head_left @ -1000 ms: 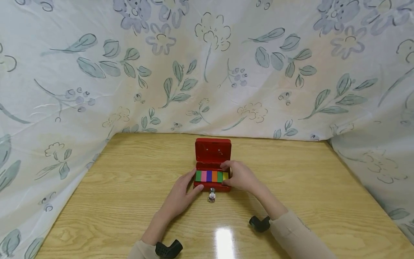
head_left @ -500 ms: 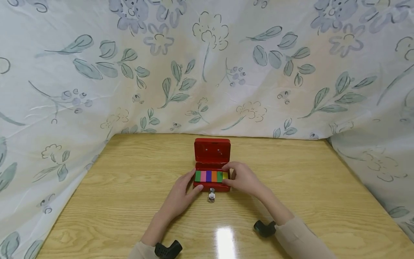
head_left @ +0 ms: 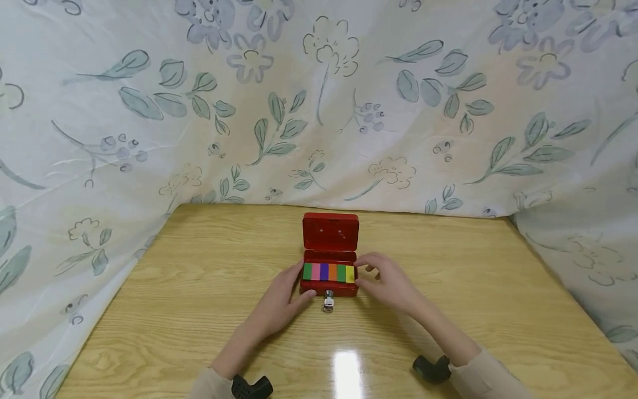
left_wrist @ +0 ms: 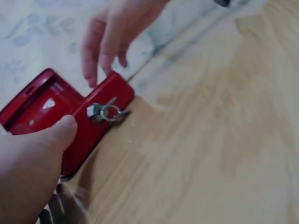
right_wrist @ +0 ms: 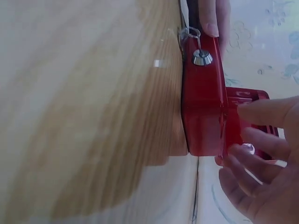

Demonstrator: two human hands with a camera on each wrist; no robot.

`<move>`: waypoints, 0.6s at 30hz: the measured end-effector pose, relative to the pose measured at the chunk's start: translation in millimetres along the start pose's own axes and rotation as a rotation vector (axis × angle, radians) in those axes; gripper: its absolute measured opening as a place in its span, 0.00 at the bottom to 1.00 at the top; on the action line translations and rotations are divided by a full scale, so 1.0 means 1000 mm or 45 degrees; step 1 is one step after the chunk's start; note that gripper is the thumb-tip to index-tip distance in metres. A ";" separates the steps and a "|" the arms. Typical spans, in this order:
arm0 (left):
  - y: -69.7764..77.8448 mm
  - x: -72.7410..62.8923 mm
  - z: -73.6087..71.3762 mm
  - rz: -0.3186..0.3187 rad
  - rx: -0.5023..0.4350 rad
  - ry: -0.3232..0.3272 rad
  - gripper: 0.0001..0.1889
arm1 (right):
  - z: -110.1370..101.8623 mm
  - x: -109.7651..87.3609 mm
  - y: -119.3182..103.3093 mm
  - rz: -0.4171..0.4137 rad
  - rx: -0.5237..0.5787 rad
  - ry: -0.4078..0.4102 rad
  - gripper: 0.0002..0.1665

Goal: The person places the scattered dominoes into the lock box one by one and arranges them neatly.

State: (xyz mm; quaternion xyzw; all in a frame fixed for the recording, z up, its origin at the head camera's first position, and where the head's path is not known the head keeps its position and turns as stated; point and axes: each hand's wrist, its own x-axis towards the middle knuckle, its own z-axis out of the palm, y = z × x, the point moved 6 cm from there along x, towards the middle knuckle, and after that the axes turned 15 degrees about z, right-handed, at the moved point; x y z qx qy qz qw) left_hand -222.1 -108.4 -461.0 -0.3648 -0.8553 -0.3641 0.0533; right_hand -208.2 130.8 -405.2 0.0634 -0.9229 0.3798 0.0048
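A small red cash box (head_left: 341,290) stands on the table with its lid (head_left: 330,233) raised at the back. A row of coloured blocks fills its tray: green, pink, purple, orange, green, and a yellow block (head_left: 350,274) at the right end. My left hand (head_left: 280,299) holds the box at its left end, thumb (left_wrist: 63,133) on the front edge, fingers along the side. Beside the right end is my right hand (head_left: 391,284), fingers loosely bent and holding nothing. A key with a ring (left_wrist: 111,113) hangs from the front lock (right_wrist: 202,58). The blocks are hidden in both wrist views.
The wooden table (head_left: 199,249) extends around the box on every side. A floral cloth (head_left: 279,111) hangs behind the table and along its sides. Black devices (head_left: 431,369) are worn at both wrists.
My right hand has let go of the yellow block and drawn back to the right, so the whole block now shows. The left hand keeps its place on the box.
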 end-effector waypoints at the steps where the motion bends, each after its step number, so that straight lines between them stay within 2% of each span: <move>1: 0.001 -0.001 0.000 0.005 0.013 -0.011 0.44 | -0.002 -0.003 0.001 0.003 0.001 0.017 0.18; 4: 0.004 -0.003 -0.002 -0.001 0.043 -0.042 0.44 | -0.010 -0.012 0.005 0.014 -0.012 0.080 0.18; 9: 0.011 -0.009 -0.012 0.032 0.143 -0.072 0.39 | -0.022 -0.026 0.014 0.041 -0.073 0.159 0.18; 18: 0.023 -0.022 -0.032 0.209 0.376 -0.087 0.35 | -0.044 -0.051 0.020 0.049 -0.119 0.282 0.19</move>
